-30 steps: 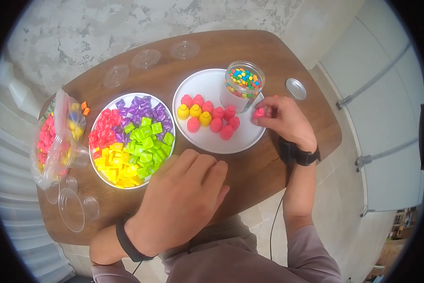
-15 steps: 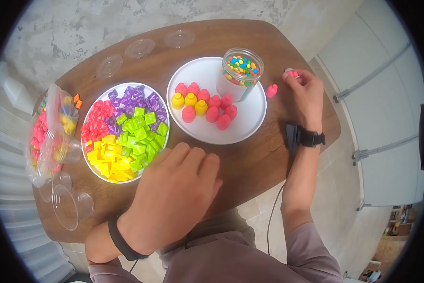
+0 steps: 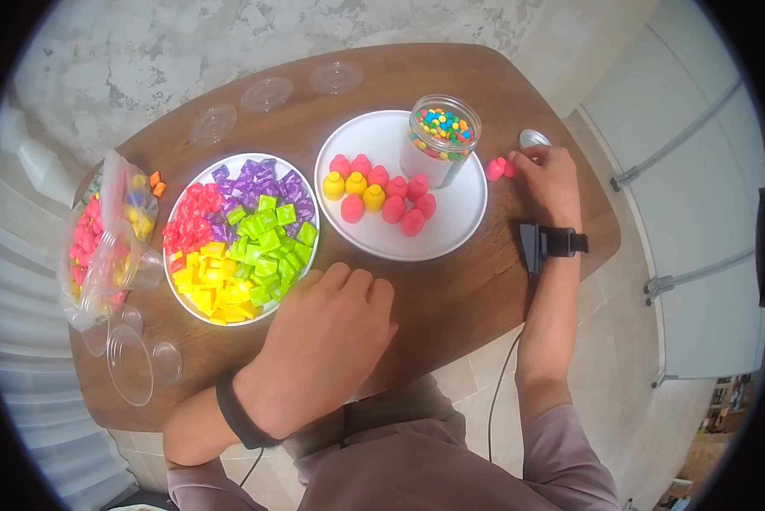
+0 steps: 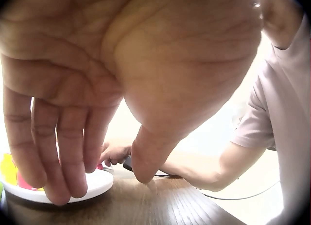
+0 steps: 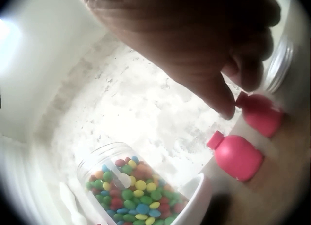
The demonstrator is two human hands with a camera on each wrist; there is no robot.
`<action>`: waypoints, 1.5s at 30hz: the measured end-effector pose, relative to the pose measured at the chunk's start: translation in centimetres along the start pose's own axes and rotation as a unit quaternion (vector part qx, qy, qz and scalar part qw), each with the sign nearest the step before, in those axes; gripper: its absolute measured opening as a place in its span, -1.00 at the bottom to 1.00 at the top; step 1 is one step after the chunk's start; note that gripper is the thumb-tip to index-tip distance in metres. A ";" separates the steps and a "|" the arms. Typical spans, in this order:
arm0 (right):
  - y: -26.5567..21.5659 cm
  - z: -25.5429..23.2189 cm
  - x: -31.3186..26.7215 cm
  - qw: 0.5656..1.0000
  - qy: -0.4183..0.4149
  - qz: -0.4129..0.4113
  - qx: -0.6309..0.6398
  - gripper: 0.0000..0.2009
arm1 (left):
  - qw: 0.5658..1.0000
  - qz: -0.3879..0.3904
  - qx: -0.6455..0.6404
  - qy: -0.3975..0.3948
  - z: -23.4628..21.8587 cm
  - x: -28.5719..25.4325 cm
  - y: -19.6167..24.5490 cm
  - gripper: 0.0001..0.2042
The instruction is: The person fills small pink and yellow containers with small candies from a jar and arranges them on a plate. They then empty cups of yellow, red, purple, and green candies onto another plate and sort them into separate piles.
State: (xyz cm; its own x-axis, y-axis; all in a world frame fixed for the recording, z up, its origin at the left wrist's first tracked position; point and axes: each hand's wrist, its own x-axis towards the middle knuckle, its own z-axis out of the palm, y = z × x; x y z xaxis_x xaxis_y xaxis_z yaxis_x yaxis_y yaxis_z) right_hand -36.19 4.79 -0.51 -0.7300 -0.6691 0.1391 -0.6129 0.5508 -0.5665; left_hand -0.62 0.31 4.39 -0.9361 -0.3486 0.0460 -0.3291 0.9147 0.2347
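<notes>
My right hand (image 3: 552,183) is at the right side of the table, thumb and finger pinching the neck of a small pink bottle (image 5: 262,114). Beside that one stands another small pink bottle (image 5: 239,158). Both are off the white plate (image 3: 450,238), which carries several more pink bottles (image 3: 412,223), a few yellow bottles (image 3: 374,198) and a glass jar (image 3: 438,162) of colourful button candies (image 5: 141,196). My left hand (image 3: 327,332) hovers palm down near the table's front edge, fingers loosely bent and holding nothing.
Left of the white plate, a second plate (image 3: 316,243) bears red, purple, green and yellow wrapped sweets. A plastic bag (image 3: 101,238) of coloured pieces and clear cups (image 3: 131,366) lie farther left. Clear lids (image 3: 267,94) line the back edge; a metal lid (image 3: 533,138) lies beyond my right hand.
My right hand has carried a pink bottle from the plate's right rim out to the table, beside the other pink bottle. My left hand stays nearly in place.
</notes>
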 end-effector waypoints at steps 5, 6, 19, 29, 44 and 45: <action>-3.2 0.9 -1.9 0.957 0.037 -0.101 0.268 -0.82 | 1.000 0.005 -0.001 0.008 1.5 0.7 -0.3 -0.69; -4.2 1.6 -2.8 0.934 0.022 -0.138 0.329 -0.89 | 1.000 0.004 0.002 0.008 2.0 1.0 -0.4 -0.69; -7.2 3.7 -6.2 0.879 0.008 -0.365 0.306 -0.93 | 0.972 -0.081 -0.110 0.192 6.6 7.1 0.1 -0.64; -7.3 4.9 -7.1 0.865 0.041 -0.379 0.327 -0.91 | 0.968 -0.070 -0.109 0.216 6.8 7.8 0.1 -0.79; -5.5 -3.0 -15.7 0.789 0.181 -0.082 0.581 -0.85 | 0.920 0.151 -0.203 0.300 9.0 2.2 14.4 -0.55; -4.3 -3.1 -16.7 0.794 0.188 -0.069 0.573 -0.85 | 0.914 0.165 -0.181 0.324 10.1 1.9 15.1 -0.55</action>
State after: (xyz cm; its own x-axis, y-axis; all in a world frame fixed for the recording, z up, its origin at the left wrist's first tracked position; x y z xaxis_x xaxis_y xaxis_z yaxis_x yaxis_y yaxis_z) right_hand -22.24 15.13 2.10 -0.8506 -0.3680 0.3756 -0.1744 -0.4765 -0.8617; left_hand -8.62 15.47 -1.77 -0.6678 -0.2216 0.7106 0.1309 0.9049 0.4051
